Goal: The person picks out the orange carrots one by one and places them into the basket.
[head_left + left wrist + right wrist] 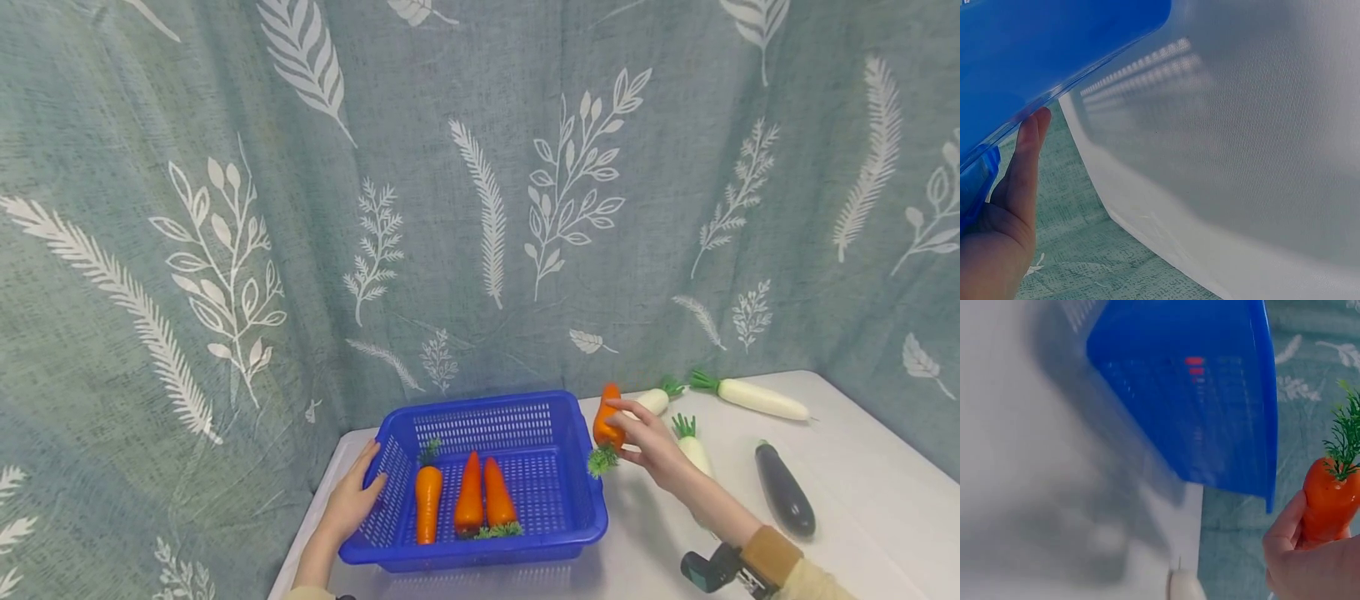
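A blue plastic basket (480, 550) with mesh sides stands on the table, and three orange carrots lie inside, among them a left one (428, 500) and a middle one (469, 496). At the basket's left end, my left hand (352, 500) holds the rim, thumb over it and fingers outside. The left wrist view shows those fingers (1025, 162) against the rim's underside; the thumb is hidden there. My right hand (652, 442) grips another carrot (609, 417) just beyond the basket's right rim, leafy top pointing down. In the right wrist view, this carrot (1330, 503) is apart from the basket.
White radishes lie on the right of the white table (862, 467): one at the back right (761, 398), one behind the right hand (654, 402), one partly under the forearm (696, 454). A dark eggplant (783, 490) lies farther right. A patterned curtain (480, 208) hangs behind.
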{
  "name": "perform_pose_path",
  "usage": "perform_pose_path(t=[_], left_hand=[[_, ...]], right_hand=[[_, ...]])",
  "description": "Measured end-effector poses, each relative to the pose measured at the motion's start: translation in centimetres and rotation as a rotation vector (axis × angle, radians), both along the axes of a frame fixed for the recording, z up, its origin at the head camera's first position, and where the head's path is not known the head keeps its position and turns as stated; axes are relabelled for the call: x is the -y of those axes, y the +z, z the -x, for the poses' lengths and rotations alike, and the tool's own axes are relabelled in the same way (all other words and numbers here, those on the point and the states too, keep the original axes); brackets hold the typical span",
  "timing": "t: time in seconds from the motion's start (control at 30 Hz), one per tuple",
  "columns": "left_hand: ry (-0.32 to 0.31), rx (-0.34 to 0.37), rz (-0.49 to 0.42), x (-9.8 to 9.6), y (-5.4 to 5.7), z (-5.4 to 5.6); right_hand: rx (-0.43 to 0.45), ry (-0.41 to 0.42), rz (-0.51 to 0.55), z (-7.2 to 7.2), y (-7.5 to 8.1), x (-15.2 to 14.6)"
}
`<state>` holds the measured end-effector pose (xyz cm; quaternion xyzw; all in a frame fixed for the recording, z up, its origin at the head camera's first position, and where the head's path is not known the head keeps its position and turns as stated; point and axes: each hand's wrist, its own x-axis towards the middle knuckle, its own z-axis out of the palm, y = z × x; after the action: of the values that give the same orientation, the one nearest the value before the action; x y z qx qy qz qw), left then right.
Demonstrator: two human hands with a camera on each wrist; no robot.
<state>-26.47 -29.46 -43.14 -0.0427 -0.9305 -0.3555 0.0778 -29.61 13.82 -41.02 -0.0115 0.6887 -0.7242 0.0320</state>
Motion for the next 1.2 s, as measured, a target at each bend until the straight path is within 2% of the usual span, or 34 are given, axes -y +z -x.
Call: perform_pose_path(t=[0.33, 0.6, 0.87, 1.03, 1.2], left_hand=[[-0.003, -0.022, 0.005, -0.1, 0.0, 0.0], [-0.002, -0.013, 0.011, 0.1, 0.0, 0.1], [0.003, -0.01, 0.014, 0.1, -0.3, 0.1], [0.005, -0.015, 0.014, 0.1, -0.3, 0.2], [0.001, -0.016, 0.013, 0.1, -0.3, 0.2]], right_hand=[[0.004, 0.088, 0.028, -0.9, 0.3, 2.6], [-0.015, 0.126, 0.045, -1.1, 0.5, 4.0], [-0.047, 0.234, 0.07, -1.4, 0.4, 5.5], [-0.055, 0.271, 0.079, -1.5, 0.0, 6.7], [-0.014, 0.284, 0.068, -1.9, -0.9, 7.8]])
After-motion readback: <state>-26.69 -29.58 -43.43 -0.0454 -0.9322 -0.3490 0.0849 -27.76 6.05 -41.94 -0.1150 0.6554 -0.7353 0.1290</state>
